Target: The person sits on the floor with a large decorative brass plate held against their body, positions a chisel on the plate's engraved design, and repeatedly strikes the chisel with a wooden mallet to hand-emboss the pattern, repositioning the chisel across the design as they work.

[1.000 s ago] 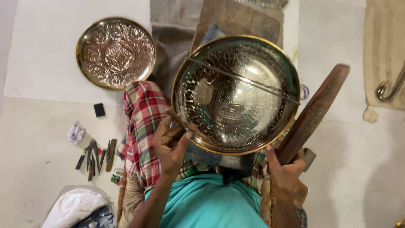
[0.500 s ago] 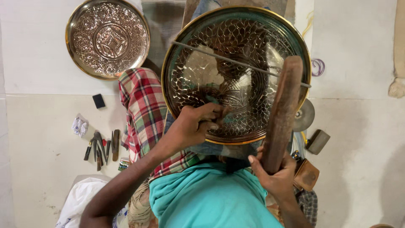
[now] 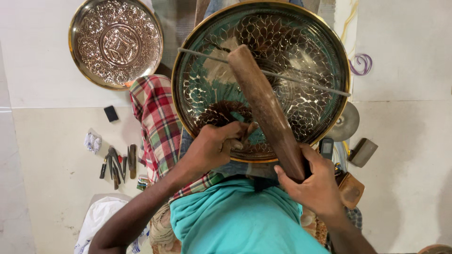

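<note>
A large round engraved brass plate point(image 3: 301, 51) with a gold rim rests in front of me, a thin metal rod point(image 3: 310, 84) lying across it. My left hand point(image 3: 214, 146) is closed on a small chisel-like tool point(image 3: 248, 131) pressed against the plate's near part. My right hand point(image 3: 315, 183) grips the lower end of a long brown wooden mallet point(image 3: 266, 106), which slants up and left over the plate, its head above the small tool. A teal shirt point(image 3: 235, 221) fills the bottom of the view.
A second, smaller engraved brass plate point(image 3: 116, 42) lies on the floor at the upper left. A red checked cloth point(image 3: 157, 122) lies beside the big plate. Several small chisels point(image 3: 117, 162) and a black block point(image 3: 111, 113) lie at left. A white bag point(image 3: 101, 218) sits bottom left.
The mallet swung from the plate's right edge to over its middle, above the small tool. My left hand moved from the plate's rim onto its face. The view closed in.
</note>
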Motion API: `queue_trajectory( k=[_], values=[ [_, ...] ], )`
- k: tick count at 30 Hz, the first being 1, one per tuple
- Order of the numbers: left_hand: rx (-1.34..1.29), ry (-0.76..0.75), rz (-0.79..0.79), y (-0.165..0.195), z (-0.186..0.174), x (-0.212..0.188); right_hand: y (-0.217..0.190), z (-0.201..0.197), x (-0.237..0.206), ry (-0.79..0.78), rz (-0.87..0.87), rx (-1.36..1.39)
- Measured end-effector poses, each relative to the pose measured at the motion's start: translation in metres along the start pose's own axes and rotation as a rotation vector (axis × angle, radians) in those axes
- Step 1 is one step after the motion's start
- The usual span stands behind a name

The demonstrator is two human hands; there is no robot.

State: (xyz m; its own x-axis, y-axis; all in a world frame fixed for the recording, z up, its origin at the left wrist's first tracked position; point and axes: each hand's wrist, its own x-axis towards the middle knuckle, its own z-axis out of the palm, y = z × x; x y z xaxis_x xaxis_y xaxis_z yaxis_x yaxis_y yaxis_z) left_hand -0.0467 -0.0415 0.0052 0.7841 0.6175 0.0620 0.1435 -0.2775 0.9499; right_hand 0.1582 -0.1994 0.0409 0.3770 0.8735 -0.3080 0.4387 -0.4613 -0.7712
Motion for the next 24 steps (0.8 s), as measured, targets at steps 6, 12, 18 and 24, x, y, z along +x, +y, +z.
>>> queue_trajectory(
  k=[6,12,18,24],
  values=[
    [0.020,-0.038,-0.067,0.005,0.001,-0.002,-0.022,-0.016,0.015,-0.014,0.023,0.044],
    [0.093,-0.063,-0.142,0.005,0.002,-0.001,-0.039,-0.034,0.033,-0.150,-0.084,-0.241],
    [0.092,-0.060,-0.097,0.005,0.002,0.000,-0.035,-0.036,0.039,-0.315,0.140,-0.324],
    [0.040,-0.060,-0.096,0.012,0.002,-0.001,-0.019,-0.039,0.035,-0.140,-0.032,-0.205]
  ],
)
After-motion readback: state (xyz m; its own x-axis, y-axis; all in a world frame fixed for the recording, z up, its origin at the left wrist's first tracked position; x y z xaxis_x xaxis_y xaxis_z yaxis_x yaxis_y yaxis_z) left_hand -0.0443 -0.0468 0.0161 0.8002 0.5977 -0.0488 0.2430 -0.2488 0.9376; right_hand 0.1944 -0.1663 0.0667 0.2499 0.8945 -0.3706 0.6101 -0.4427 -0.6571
